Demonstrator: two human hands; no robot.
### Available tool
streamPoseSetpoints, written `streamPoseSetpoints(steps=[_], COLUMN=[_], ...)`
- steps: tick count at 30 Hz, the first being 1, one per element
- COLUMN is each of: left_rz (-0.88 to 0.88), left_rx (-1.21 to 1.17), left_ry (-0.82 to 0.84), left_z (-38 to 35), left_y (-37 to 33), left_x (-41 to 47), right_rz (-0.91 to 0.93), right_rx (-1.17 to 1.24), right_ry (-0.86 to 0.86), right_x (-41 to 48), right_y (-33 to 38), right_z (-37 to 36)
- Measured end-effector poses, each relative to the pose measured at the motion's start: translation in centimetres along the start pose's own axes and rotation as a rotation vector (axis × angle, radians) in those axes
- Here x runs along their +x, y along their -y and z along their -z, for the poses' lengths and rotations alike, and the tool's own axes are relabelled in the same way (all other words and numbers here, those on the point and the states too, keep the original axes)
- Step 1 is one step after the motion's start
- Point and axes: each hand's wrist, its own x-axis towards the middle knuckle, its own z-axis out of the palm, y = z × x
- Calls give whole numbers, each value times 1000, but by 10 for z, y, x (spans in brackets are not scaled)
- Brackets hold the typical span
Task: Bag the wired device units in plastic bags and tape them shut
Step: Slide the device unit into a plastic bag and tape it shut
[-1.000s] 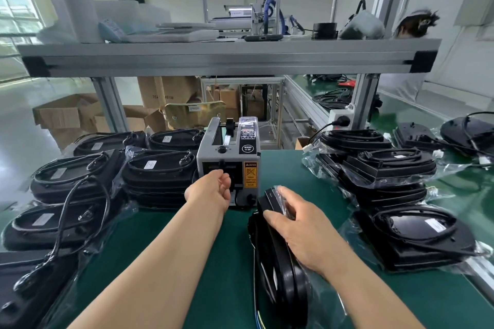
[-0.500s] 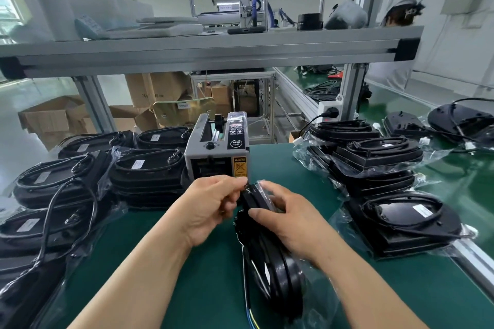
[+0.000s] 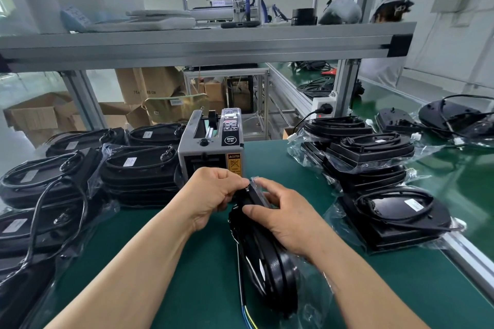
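Left hand [image 3: 213, 195]: grip closed, fingers curled and pinched on the top edge of the bagged unit, at centre frame just in front of the tape dispenser.
Right hand [image 3: 283, 218]: grip closed around the same top end from the right, thumb lying across the near face, fingertips [image 3: 260, 184] pressed on the folded plastic.
Bagged unit [image 3: 267, 262]: a black wired device standing on edge on the green counter [image 3: 187, 275], lower centre of the frame, wrapped in clear plastic; its top end is between the two hands.
Plastic bag [image 3: 318, 283]: loose film billows out at lower right of the unit.
Wires [image 3: 247, 314]: blue and yellow-green leads run out at the bottom edge of the frame and are cut off there.
Tape dispenser [image 3: 211, 147]: grey machine at centre, just behind the hands; its lower front is hidden by the left hand.
Left stacks [image 3: 139, 165]: bagged black units piled at left of the frame, the nearest ones cut off by the edge.
Right stacks [image 3: 369, 152]: more bagged units at right, one large one [image 3: 398, 211] lying flat near the counter rim.
Hard to make out: whether any tape is between the fingers; the spot where both grips meet is too small and glossy to tell.
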Motion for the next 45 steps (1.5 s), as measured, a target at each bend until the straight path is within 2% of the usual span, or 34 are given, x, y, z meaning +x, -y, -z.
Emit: streamPoseSetpoints(steps=[20,28,35,42,45], left_rz=[-83,-224,47,92,96], left_rx=[40,254,-154,-188,-222], left_ry=[-95,-220,-156,-46,-64], left_z=[-5,-5,-19,-14,-12], left_y=[6,15,19,17,16], left_x=[4,1,-5,-12,-14], right_rz=[15,-11,6,19,-2], right_rx=[20,39,-24,-87,-82], right_ry=[-19,-25,13,34,85], right_x=[5,5,3,4,3], right_y=[-8,-7,-3,-3,-1], right_z=[-2,-2,-1,0,-1])
